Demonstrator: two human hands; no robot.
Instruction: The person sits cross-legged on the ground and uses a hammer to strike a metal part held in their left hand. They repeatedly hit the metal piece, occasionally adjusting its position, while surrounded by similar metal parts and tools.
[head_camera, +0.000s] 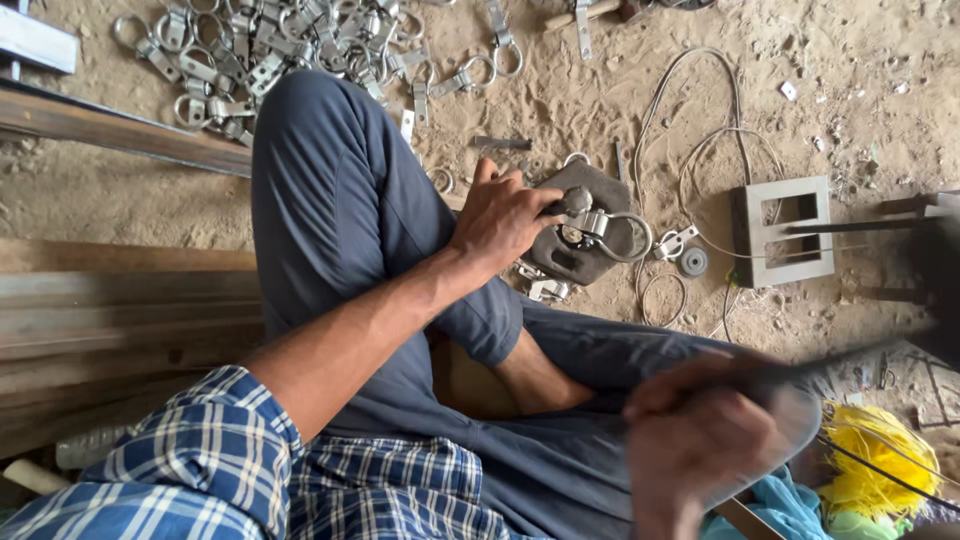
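The left hand (505, 215) is closed, gripping a dark rounded tool head (576, 201) pressed on a metal ring clamp (608, 230). The clamp lies on a dark, worn anvil block (590, 225) just beyond the fingers, on the sandy floor (860, 90). The right hand (690, 440), blurred, is closed around a dark handle (840, 362). Far beyond the left hand lies a pile of bright metal clamps (260, 50); right of it, a grey rectangular frame (785, 232) and white wire (700, 140).
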